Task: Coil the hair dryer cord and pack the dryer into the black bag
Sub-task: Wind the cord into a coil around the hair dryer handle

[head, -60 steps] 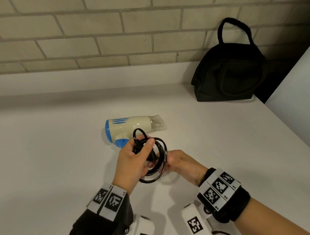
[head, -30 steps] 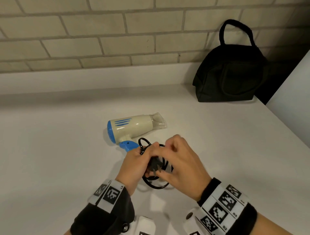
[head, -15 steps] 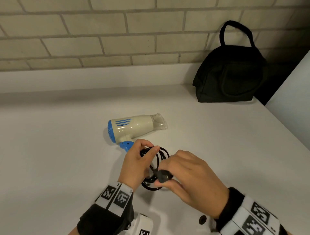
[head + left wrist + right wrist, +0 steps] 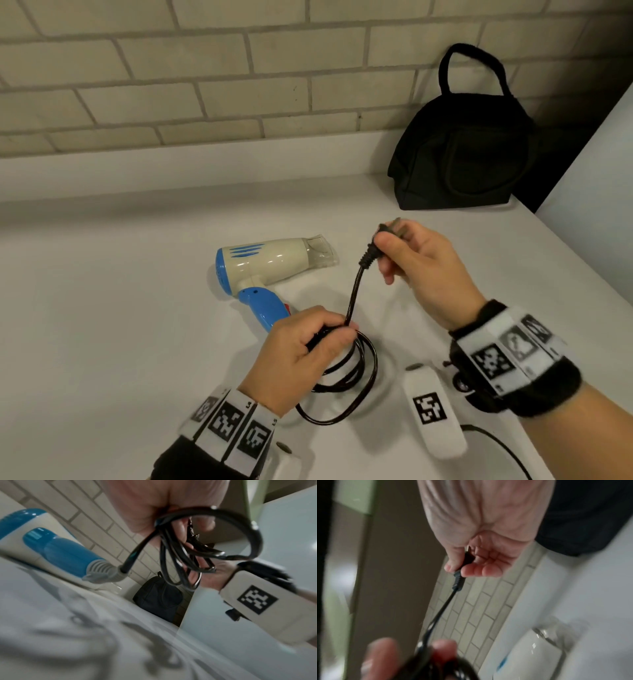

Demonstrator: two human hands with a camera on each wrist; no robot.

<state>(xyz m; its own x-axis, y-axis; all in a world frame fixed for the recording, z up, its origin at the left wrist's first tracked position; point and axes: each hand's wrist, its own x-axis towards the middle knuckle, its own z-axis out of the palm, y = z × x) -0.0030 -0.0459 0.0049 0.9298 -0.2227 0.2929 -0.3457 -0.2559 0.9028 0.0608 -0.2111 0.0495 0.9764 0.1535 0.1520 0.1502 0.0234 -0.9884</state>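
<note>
The hair dryer [image 4: 270,263] lies on its side near the middle of the white table [image 4: 102,325], clear nozzle toward the right edge, blue handle toward the person. The left hand [image 4: 294,356] has its fingers curled tight round a bundle of black cord loops [image 4: 346,387], which hang down just beside the handle. The right hand [image 4: 421,267] pinches the plug [image 4: 383,236] between thumb and fingertips, and a short straight run of cord stretches from it down to the left fist. The black bag [image 4: 462,150] stands upright at the far right corner, against the brick wall, well apart from the dryer; I cannot tell whether it is open.

The cord looks springy and glossy, so the loops would likely fan out if the grip loosens; holding them where they cross seems wise. The dryer appears light, hard plastic, best taken by the handle. The nozzle looks thin and could crack.

No brand shows on the dryer. The wristbands carry square black-and-white markers, with small letters too blurred to read.
</note>
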